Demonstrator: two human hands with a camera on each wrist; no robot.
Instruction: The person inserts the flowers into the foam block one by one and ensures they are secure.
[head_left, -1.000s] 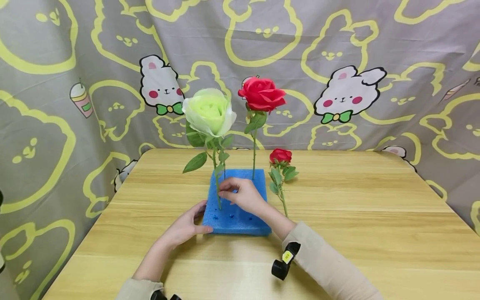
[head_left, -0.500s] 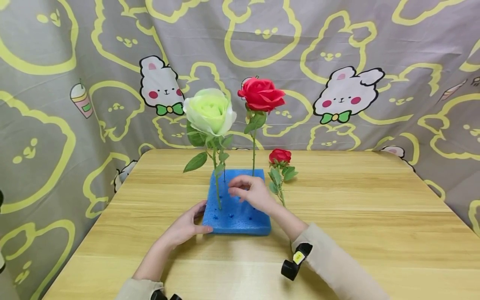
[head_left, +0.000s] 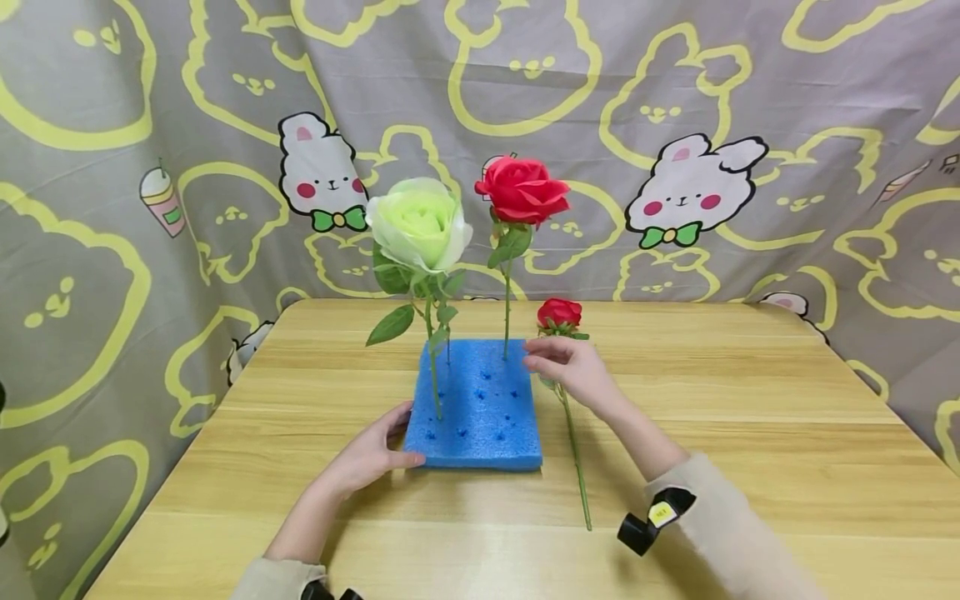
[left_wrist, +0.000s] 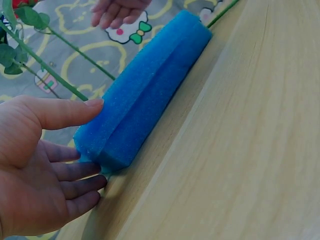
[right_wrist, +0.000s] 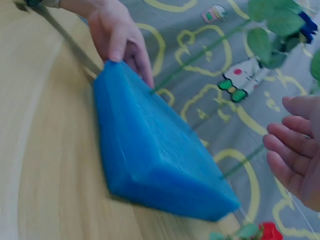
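My left hand (head_left: 373, 450) holds the front left corner of a blue foam block (head_left: 480, 429), thumb on one face and fingers along the side, as the left wrist view shows. My right hand (head_left: 573, 372), fingers slightly bent and holding nothing, hovers by the block's right edge. It hides part of a small red rose (head_left: 559, 312) lying on the table, its stem towards me. Upright in the block stand a pale green-white rose (head_left: 420, 223) and a taller red rose (head_left: 522, 190). A thin dark stem (head_left: 448, 350) rises behind the pale rose; a dark blue flower (right_wrist: 307, 26) shows in the right wrist view.
Several small holes mark the foam block's top. The wooden table (head_left: 712, 400) extends around it on all sides. A grey patterned curtain (head_left: 585, 83) hangs behind the table and down both sides.
My right hand has left the pale rose's stem and moved right, past the block's edge, over the lying red rose. The left hand and the standing flowers stay put.
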